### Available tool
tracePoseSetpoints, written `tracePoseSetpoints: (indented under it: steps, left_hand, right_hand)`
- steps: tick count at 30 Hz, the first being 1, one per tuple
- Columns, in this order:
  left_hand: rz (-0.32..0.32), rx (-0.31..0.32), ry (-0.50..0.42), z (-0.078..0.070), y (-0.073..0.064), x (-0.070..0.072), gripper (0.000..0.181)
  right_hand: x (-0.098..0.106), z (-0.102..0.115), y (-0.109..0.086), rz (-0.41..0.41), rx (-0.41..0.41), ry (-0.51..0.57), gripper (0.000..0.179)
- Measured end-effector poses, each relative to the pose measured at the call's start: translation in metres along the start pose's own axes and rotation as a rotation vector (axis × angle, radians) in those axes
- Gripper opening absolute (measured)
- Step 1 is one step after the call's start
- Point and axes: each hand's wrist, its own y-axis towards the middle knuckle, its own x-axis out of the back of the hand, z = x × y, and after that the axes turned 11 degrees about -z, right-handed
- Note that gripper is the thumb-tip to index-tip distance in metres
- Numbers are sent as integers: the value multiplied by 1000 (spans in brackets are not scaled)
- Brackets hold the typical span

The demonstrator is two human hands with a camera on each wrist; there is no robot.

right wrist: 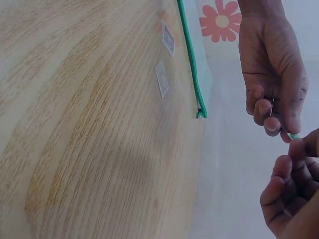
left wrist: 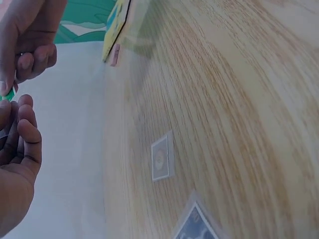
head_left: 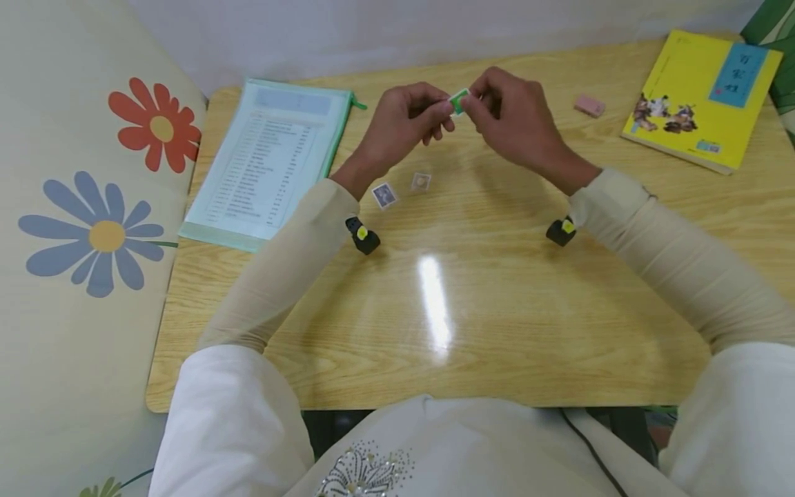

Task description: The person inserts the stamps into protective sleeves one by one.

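Above the back of the table, both hands pinch a small green stamp-like piece with a white edge [head_left: 459,101]. My left hand [head_left: 406,119] has it between thumb and forefinger on one side. On the other side, the thumb and forefinger of my right hand [head_left: 517,116] hold it. A thin, pale edge [right wrist: 272,106] shows among the left hand's curled fingers in the right wrist view; what it belongs to is unclear. On the table below lie a dark stamp-like card [head_left: 384,196] and a paler one [head_left: 421,181], each in a clear sleeve.
At the left lies a pale-green zip folder [head_left: 298,138] with a printed list. A pink eraser-like block [head_left: 589,105] and a yellow book [head_left: 695,103] are at the right. A wall [head_left: 373,34] stands behind the wooden table [head_left: 497,331].
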Motion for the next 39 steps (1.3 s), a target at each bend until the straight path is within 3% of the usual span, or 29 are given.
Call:
tracePoseSetpoints:
  steps: [6,14,21,29,39]
  left_hand:
    - [5,-5,69,-6,-2,-2,19]
    - [-1,-13,91,-9,-4,-4,20]
    - [-27,-7,82,-9,-4,-5,20]
    - [-45,3,83,-7,-4,-6,22]
    - [-40,43,49,-6,-1,-7,23]
  right_hand:
    - [1,0,1,-2,-16,4,32]
    - [-1,0,0,-12,-31,6,32]
    - [-2,-1,-3,-28,19,-6,35]
    - [-2,-1,-3,-3,-8,-15,34]
    - [-5,-3,-2,-69,-15,-2,35]
